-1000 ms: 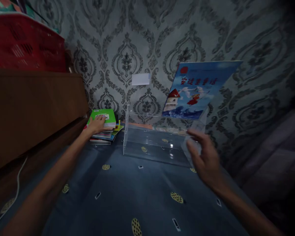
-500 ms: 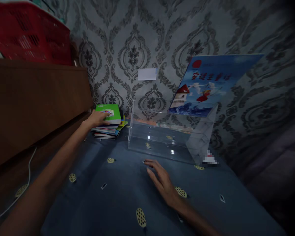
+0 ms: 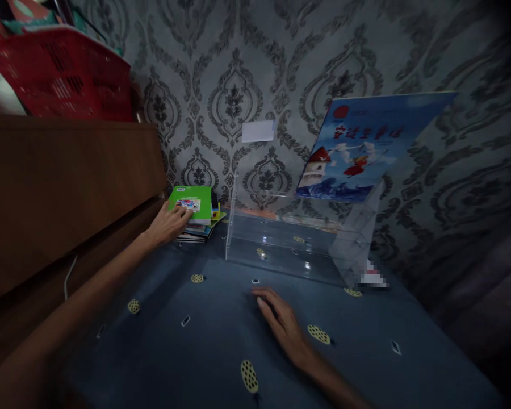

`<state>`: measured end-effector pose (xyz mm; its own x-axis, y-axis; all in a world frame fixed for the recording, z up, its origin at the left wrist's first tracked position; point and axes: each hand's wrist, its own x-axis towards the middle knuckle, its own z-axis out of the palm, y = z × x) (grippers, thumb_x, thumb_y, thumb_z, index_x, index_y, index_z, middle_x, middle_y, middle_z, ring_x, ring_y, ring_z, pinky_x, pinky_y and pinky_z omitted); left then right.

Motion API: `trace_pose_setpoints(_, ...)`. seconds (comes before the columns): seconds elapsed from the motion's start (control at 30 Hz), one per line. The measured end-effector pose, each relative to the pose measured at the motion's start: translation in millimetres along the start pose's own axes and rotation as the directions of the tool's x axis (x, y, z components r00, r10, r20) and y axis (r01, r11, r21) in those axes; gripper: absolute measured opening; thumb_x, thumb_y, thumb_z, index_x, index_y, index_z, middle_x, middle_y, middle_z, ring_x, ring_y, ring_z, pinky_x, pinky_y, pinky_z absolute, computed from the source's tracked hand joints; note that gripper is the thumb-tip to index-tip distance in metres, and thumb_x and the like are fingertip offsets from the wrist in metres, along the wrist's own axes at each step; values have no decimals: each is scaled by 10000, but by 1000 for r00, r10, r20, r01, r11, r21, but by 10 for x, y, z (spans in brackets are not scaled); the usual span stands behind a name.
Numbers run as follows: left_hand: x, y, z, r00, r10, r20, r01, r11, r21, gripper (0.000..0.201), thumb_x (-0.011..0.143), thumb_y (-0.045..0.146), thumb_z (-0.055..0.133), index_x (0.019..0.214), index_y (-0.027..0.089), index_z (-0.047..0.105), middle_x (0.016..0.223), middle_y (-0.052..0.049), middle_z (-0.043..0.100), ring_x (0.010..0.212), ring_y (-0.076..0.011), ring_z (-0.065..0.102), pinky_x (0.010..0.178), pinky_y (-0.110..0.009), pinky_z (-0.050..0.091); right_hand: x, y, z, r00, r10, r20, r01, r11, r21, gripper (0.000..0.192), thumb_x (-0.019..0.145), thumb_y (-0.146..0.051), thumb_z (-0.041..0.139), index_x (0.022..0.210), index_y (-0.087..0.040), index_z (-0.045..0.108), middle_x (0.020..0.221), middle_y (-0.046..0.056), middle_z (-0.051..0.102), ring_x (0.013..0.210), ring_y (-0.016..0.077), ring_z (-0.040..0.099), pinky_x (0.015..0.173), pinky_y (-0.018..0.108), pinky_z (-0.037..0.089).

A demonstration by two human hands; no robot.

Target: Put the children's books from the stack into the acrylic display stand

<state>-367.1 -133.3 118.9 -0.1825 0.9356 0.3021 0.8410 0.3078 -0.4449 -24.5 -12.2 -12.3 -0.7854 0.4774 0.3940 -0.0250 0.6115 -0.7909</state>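
Observation:
My left hand (image 3: 169, 222) rests at the near left corner of a green book (image 3: 202, 199) on top of a pile of books (image 3: 191, 237). Its fingers are apart and reach over the cover; whether any lie under the edge is hidden. My right hand (image 3: 286, 326) hovers over or lies on the patterned blue cloth (image 3: 213, 352), fingers loosely bent, thumb apart, holding nothing. Just beyond it stands a clear acrylic stand (image 3: 276, 264). A blue picture book (image 3: 361, 147) leans upright at the stand's back right.
A wooden cabinet (image 3: 68, 170) stands along the left, with a red plastic basket (image 3: 68, 74) on top. A white cable (image 3: 70, 275) hangs beside it. Patterned wallpaper (image 3: 234, 102) covers the wall behind, with a white label (image 3: 258, 131) in front of it.
My left hand has slid back from the middle of the green cover towards its near left corner. The book and my right hand are nearly unmoved; the view has shifted slightly.

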Motion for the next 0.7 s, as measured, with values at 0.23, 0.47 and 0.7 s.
trace_pose_setpoints(0.23,57,35,39,988,-142,55,143,990,-17,534,946,76,368,1473,155,402,1434,-192,535,1339,-315,491,979,-474,489,13,-5,-10,1000,24,-7,-24,998,55,402,986,-525,431,1060,-234,698,1085,94,711,1047,246,666,952,396,532)
trace_pose_setpoints(0.47,-340,388,-93,984,-170,57,172,984,-43,529,955,83,348,1473,155,431,1468,-238,489,1373,-372,450,978,-517,495,918,-214,478,949,222,226,-314,744,590,431,880,-605,599,1093,-237,666,1142,95,711,1038,240,694,866,399,584)
trace_pose_setpoints(0.7,-1006,780,-64,986,-168,18,168,963,-209,571,954,110,355,1513,214,415,1526,-212,450,1437,-392,379,1079,-611,380,1827,-395,983,894,241,377,-440,326,837,260,821,-391,721,956,-187,632,869,73,773,878,267,736,822,469,605)
